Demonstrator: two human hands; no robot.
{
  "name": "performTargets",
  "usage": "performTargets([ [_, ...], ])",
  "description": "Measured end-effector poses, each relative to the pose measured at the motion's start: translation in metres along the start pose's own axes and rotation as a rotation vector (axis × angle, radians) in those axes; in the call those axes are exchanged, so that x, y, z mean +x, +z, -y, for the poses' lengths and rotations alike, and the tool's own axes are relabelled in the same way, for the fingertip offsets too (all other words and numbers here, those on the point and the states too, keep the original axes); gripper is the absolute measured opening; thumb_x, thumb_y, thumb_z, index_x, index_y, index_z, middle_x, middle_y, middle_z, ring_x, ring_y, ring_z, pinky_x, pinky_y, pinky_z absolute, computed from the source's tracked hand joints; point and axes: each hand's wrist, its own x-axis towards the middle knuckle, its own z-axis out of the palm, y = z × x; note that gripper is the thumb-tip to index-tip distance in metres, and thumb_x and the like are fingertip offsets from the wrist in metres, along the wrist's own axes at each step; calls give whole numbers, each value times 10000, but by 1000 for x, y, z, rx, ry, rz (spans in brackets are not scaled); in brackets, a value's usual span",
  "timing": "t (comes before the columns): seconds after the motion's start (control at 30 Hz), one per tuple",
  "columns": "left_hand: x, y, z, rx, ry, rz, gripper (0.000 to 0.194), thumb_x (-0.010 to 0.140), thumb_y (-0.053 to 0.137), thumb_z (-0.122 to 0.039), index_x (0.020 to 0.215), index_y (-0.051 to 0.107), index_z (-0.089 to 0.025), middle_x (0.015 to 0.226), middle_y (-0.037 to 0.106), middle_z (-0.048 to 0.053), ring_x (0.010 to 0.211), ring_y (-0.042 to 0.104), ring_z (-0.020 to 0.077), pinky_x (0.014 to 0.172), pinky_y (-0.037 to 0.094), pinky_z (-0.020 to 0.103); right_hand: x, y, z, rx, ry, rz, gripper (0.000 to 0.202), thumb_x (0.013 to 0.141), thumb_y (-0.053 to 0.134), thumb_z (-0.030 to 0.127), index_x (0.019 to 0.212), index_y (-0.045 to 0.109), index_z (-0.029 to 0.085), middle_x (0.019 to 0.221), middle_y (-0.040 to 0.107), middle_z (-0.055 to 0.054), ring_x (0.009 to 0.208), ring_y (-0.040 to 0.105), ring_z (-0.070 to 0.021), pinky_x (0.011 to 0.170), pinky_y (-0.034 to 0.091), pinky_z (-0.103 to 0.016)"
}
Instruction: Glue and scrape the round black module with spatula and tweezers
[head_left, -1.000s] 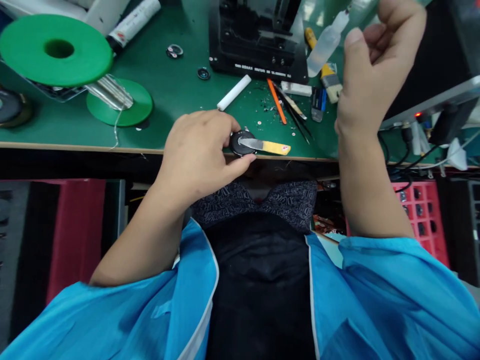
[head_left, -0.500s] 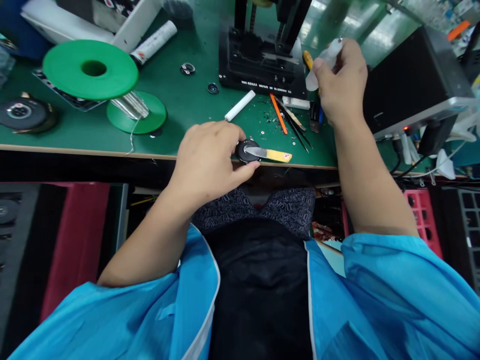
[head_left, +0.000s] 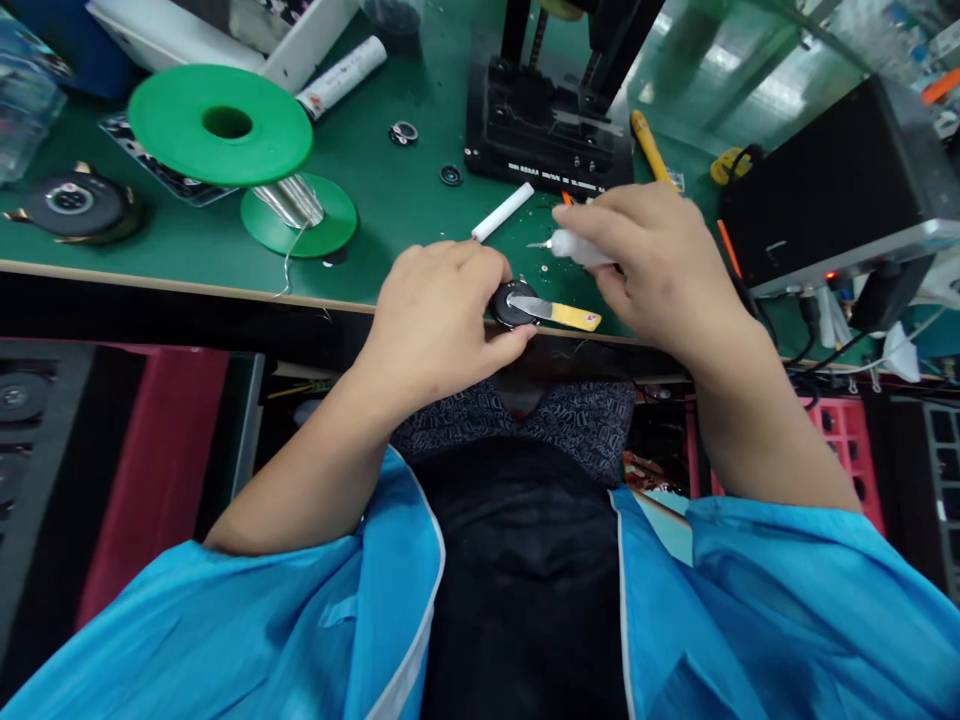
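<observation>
My left hand grips a small round black part between thumb and fingers at the bench's front edge. A flat metallic strip with a yellow end lies across the part and points right. My right hand is closed around a white needle-tip bottle. Its thin needle points left, just above and to the right of the black part, and does not touch it. Just beyond my left hand, a white stick lies on the green mat.
A solder wire spool with green flanges stands at left, beside a round black device. At the back is a black stand. On the right sit a yellow-handled tool and a black box with cables.
My right hand has brought the bottle from the back right toward the black part, turning its needle leftward. My left hand keeps its hold on the part. The view has shifted slightly.
</observation>
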Motion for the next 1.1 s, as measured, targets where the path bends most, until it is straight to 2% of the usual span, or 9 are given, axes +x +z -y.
performTargets([
  [0.1,0,0,-1,-2,-6,0,216,1043,744,-440,1140,755,-248,1149,839,144,1166,803,427,1021,613,569,0,0,7,-50,-56,45,447,1228,502,232,1503,824,377,1453,867,-62,1357,766,-379,1174,608,-635],
  [0.2,-1,-1,-1,-7,-9,7,230,1041,739,-442,1153,752,-242,1181,845,157,1193,807,445,1047,620,593,-1,-1,15,-61,-109,31,441,1241,487,228,1456,854,347,1492,863,-78,1379,760,-380,1127,588,-614],
  [0.37,-1,0,-1,-1,-16,12,228,1052,726,-429,1160,748,-229,1189,841,166,1210,814,452,1068,622,601,-1,-1,18,-7,-114,35,403,1251,512,242,1437,838,390,1509,847,-51,1412,738,-378,1109,551,-603],
  [0.6,-1,-1,-1,-9,-5,11,199,1062,738,-430,1143,729,-249,1183,834,148,1218,808,436,1057,614,589,2,-1,21,-174,-195,20,391,1274,497,224,1419,834,360,1482,867,-67,1368,771,-383,958,517,-547],
  [0.73,0,-2,-3,-4,-43,36,213,1057,760,-419,1169,746,-239,1198,830,151,1245,812,439,1085,602,579,3,0,21,-143,-164,36,387,1267,530,214,1445,834,376,1503,860,-67,1400,763,-391,1032,539,-569],
  [0.87,0,0,-2,-22,-25,2,196,1033,779,-414,1142,747,-253,1143,826,131,1201,805,429,1053,604,566,2,0,18,-99,-125,64,437,1251,506,203,1474,825,402,1523,857,-56,1430,770,-390,1090,578,-602],
  [0.97,0,1,-1,-7,-5,-2,196,1041,751,-427,1129,733,-252,1148,832,141,1193,801,436,1030,602,562,2,-2,7,0,-124,-48,451,1140,580,168,1471,830,344,1467,888,-91,1334,822,-401,1060,624,-606],
  [1.03,0,1,-1,12,-16,8,216,1043,738,-434,1134,725,-239,1178,838,157,1218,806,451,1037,593,555,3,-5,-6,106,-94,-174,498,996,700,148,1444,819,331,1446,896,-92,1308,840,-395,1085,650,-596],
  [1.1,0,1,-1,16,-26,11,230,1038,741,-436,1147,719,-235,1196,844,157,1240,810,455,1044,584,540,7,-5,-28,215,-4,-365,504,856,778,153,1318,772,354,1369,888,-56,1207,839,-351,1021,665,-542],
])
